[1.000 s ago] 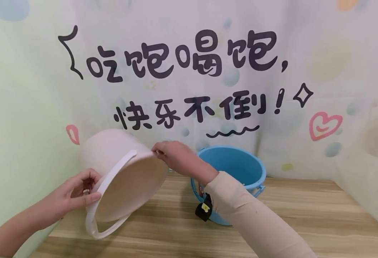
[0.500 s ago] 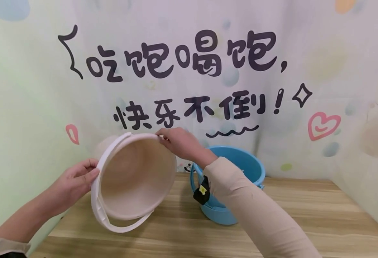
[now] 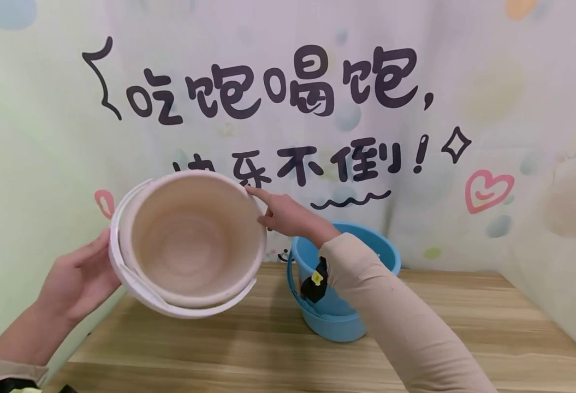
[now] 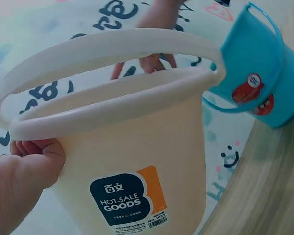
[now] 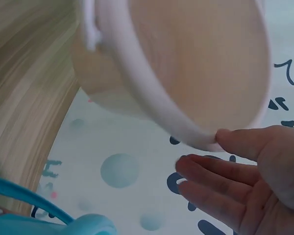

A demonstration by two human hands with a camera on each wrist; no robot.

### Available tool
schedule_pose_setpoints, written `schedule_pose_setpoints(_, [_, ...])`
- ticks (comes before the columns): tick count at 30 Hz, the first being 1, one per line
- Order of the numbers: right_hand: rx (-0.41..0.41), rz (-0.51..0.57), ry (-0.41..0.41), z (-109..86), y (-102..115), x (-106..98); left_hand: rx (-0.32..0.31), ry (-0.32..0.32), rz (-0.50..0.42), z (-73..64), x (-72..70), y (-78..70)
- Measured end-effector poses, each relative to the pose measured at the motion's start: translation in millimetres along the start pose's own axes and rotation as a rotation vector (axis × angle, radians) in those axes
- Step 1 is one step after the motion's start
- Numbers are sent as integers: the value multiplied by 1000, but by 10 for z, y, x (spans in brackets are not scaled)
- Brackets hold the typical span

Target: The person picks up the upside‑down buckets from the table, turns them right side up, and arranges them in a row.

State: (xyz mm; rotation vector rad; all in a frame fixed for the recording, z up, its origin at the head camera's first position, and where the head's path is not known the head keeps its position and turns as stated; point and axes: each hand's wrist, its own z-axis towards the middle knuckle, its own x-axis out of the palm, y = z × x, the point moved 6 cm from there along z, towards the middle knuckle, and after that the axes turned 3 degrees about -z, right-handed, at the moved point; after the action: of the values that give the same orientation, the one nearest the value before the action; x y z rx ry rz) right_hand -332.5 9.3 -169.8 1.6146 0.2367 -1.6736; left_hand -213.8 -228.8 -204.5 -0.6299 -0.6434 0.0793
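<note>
A pale plastic bucket is tilted in the air over the left of the table, its bare inside facing the head camera. Its white handle hangs against the rim. My left hand holds the bucket at the left rim; in the left wrist view its fingers are bent just below the rim. My right hand touches the rim at the upper right. In the right wrist view one digit meets the edge, and the other fingers extend outside the bucket. A dark and orange label shows on the outer wall.
A blue bucket with its own handle stands upright on the wood-grain table, partly behind my right forearm. A printed cloth with large dark lettering hangs behind the table.
The pale bucket has risen and turned so that its mouth faces the head camera. My left hand has moved from beside the rim to behind its left edge; my right hand's fingers have straightened.
</note>
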Motion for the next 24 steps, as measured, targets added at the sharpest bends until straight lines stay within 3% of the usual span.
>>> schedule_pose_setpoints(4, [14,184,37,-5,3,29,92,47,-258,12,18,-47])
schedule_pose_setpoints(9, [1,349,1,9,40,88,145,16,-353,-27,-56,-28])
schedule_pose_setpoints(12, [46,395,-64,24,7,117,139,-14,-369,-41,-126,6])
schedule_pose_setpoints(15, [109,454,-111,36,-76,143,105,-52,-325,-46,-213,36])
schedule_pose_setpoints(19, [177,488,-126,32,-188,184,28,-114,-259,-67,-356,72])
schedule_pose_setpoints(24, [227,472,-114,11,-248,232,-36,-210,-310,-115,-520,120])
